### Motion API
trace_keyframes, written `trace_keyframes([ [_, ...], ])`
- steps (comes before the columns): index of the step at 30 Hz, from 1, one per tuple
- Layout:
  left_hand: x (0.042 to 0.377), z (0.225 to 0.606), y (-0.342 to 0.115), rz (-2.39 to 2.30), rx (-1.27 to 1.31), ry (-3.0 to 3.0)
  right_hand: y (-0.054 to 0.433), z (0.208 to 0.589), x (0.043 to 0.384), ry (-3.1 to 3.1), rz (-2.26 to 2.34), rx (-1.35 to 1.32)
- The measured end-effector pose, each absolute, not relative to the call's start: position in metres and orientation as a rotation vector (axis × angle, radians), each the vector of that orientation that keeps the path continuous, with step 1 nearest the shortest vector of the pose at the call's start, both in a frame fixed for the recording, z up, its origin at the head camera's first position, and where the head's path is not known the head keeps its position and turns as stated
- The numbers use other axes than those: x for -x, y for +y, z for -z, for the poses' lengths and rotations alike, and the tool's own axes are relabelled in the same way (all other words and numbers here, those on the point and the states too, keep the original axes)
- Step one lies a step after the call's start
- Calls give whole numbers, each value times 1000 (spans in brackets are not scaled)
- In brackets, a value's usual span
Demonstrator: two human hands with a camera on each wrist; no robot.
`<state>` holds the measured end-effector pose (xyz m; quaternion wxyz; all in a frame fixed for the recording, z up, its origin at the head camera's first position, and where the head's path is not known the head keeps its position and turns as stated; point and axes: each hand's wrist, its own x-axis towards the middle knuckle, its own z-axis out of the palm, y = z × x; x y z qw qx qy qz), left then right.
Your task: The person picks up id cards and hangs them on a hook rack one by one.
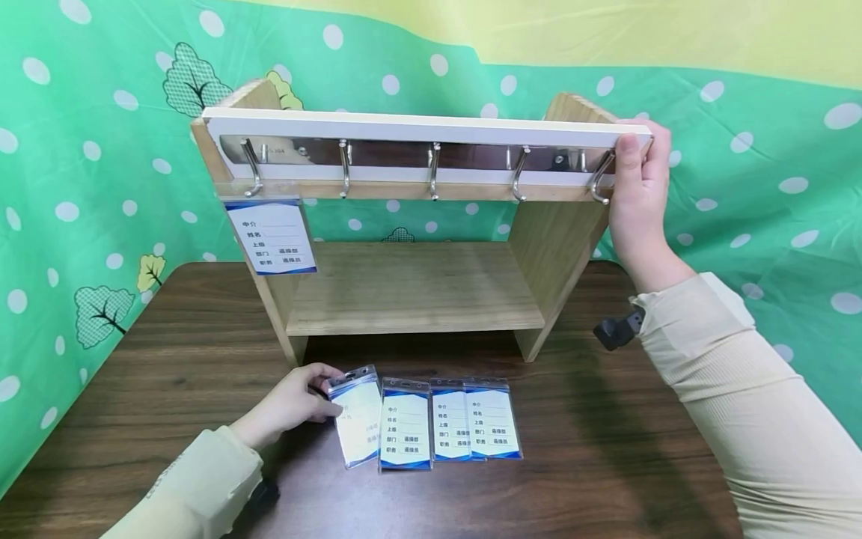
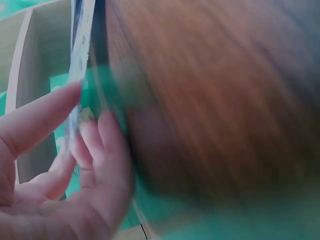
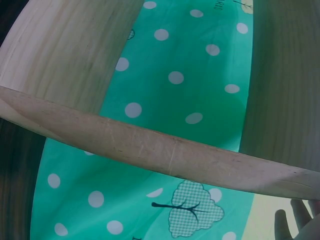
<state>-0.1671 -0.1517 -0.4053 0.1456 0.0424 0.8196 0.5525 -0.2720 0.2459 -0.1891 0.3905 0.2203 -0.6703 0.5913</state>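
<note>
Left grip [image 1: 303,400] is pinched on the leftmost badge [image 1: 357,430], at the front of the rack [image 1: 411,288], over the desk [image 1: 579,464]. So the badge sits just to that grip's right, long axis running away from the person, slot end toward the rack and tipped a bit left. The second hook [image 1: 346,168] from the left is nearly straight past that end, higher up, and imo that's the line that matters. Right grip [image 1: 640,187] is clamped on the hook rail [image 1: 431,127]'s right end, well apart from the badge, so left's way nearer.
</note>
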Motion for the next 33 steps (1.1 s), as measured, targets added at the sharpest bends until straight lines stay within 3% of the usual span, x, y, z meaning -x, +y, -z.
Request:
trace_keyframes([
  [33, 160, 376, -136, -1976, 0, 2357, 246, 189, 274, -1673, -1527, -588],
])
